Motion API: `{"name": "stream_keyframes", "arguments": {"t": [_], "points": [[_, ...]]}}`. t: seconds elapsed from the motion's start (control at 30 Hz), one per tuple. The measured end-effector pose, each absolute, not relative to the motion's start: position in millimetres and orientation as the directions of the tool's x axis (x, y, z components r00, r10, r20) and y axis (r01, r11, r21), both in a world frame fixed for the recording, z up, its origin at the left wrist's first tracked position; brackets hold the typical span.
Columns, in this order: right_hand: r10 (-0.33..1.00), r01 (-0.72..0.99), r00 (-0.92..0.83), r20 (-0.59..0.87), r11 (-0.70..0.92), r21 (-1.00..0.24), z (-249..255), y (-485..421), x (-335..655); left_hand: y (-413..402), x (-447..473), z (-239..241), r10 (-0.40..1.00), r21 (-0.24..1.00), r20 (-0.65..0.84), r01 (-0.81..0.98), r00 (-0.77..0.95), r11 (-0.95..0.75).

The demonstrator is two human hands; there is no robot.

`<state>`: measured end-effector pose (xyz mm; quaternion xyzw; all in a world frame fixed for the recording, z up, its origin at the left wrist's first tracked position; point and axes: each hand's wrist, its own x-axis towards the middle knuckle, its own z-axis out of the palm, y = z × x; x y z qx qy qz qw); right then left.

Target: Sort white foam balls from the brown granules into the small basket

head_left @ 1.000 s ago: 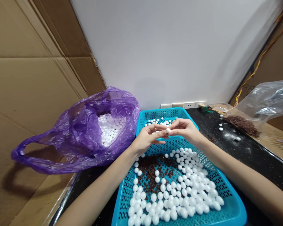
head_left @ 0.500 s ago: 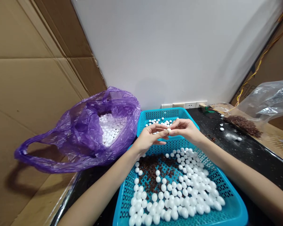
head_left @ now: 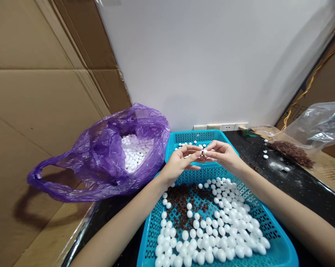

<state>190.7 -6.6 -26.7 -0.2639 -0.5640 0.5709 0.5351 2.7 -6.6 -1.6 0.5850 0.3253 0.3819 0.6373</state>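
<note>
My left hand and my right hand meet above the far part of the near blue basket. The right thumb and fingertips pinch a small white ball. Right beside it, the left thumb and index finger are pressed together; any tiny piece between them is too small to make out. Many similar white balls lie in the near basket, around a patch of dark brown crumbs. Behind my hands stands a second blue basket with some white balls in it, partly hidden by my fingers.
An open purple plastic bag full of white balls stands at left against cardboard. Several loose balls lie on the black tabletop at right, near a brown crumb heap and a clear plastic bag. Wall sockets are behind.
The view has shifted slightly, so everything sits a little further right and lower. Between my hands the ball now rests more in the right fingertips, with the left fingertips just beside it.
</note>
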Motion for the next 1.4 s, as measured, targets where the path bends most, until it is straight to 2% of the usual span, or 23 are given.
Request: {"name": "stream_keyframes", "arguments": {"t": [0.2, 0.37, 0.63, 1.07, 1.4], "points": [[0.889, -0.309, -0.331, 0.315, 0.214, -0.927, -26.3, -8.6, 190.6, -7.9, 2.3, 0.2, 0.873, 0.997, 0.016, -0.071, 0.488, 0.022], [0.890, -0.286, -0.318, 0.327, 0.239, -0.928, -26.2, -8.6, 191.2, -11.0, 3.8, 3.9, 0.896, 0.998, 0.066, -0.048, 0.439, -0.049], [0.896, -0.243, -0.303, 0.324, 0.256, -0.936, -23.0, -9.6, 190.4, -13.9, 4.8, 7.0, 0.925, 0.998, 0.064, -0.011, 0.373, -0.065], [0.901, -0.237, -0.309, 0.305, 0.237, -0.942, -24.0, -8.1, 189.7, -10.9, 5.8, 3.6, 0.919, 0.999, 0.031, 0.021, 0.393, -0.043], [0.898, -0.239, -0.289, 0.332, 0.268, -0.933, -22.3, -9.0, 187.2, -10.2, 6.5, 7.0, 0.911, 0.993, 0.106, -0.082, 0.398, -0.080]]}}
